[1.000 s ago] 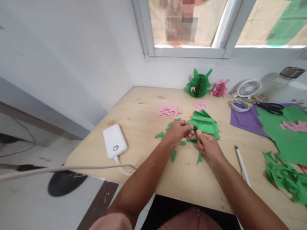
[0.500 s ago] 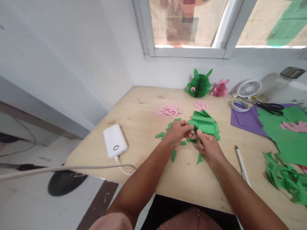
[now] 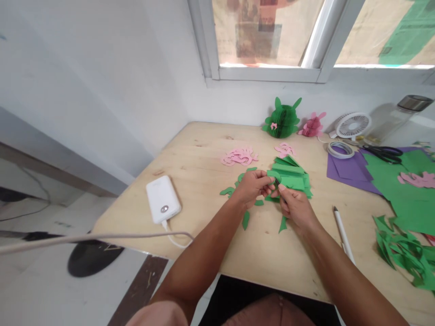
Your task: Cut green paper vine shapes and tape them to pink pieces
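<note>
My left hand (image 3: 256, 184) pinches a small piece of green paper (image 3: 273, 174) between thumb and fingers. Close against it, my right hand (image 3: 295, 203) is closed on a small pair of dark scissors (image 3: 277, 182), whose blades are at the paper; the fingers hide most of the handles. Folded green paper (image 3: 294, 181) lies just behind and below the hands. Several green cut-outs (image 3: 227, 191) are scattered around my left hand, and a green scrap (image 3: 282, 224) lies under my right wrist.
Pink cut-outs (image 3: 239, 156) lie behind the hands. A green paper figure (image 3: 283, 121) and a pink one (image 3: 312, 125) stand by the wall. Rightward are a tape roll (image 3: 340, 150), black-handled scissors (image 3: 384, 153), a white pen (image 3: 344, 235) and green scraps (image 3: 404, 253). A white power bank (image 3: 163, 199) lies left.
Hardly anything differs. My right hand's fingers have shifted slightly around the scissors, while my left hand keeps its pinch on the green paper in the same place.
</note>
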Available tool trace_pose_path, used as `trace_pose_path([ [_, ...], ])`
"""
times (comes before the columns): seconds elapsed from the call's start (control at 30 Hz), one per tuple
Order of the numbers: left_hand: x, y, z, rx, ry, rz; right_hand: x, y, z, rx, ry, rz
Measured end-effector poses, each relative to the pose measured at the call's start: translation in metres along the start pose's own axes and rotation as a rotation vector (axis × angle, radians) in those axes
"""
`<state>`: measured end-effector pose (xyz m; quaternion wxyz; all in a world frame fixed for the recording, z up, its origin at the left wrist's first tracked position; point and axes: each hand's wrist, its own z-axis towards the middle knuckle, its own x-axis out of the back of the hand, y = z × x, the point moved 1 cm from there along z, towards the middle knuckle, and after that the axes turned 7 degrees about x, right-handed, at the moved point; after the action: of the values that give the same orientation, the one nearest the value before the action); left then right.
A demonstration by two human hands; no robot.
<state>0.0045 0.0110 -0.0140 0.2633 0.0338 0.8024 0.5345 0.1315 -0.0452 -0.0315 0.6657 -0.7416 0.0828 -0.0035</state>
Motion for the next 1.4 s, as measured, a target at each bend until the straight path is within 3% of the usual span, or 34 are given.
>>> trace_pose_path([
  [0.5, 0.001, 0.003, -0.001, 0.017, 0.055, 0.049, 0.002, 0.003, 0.000, 0.022, -0.008, -0.023],
  [0.67, 0.001, 0.004, -0.001, 0.021, 0.042, 0.072, -0.002, -0.003, -0.002, 0.031, 0.019, -0.032],
  [1.0, 0.004, 0.008, -0.003, 0.040, 0.019, 0.108, 0.005, 0.001, 0.001, 0.045, -0.059, -0.074],
  [1.4, 0.010, 0.011, -0.002, 0.068, -0.019, 0.139, 0.002, -0.002, 0.000, 0.075, -0.025, -0.142],
])
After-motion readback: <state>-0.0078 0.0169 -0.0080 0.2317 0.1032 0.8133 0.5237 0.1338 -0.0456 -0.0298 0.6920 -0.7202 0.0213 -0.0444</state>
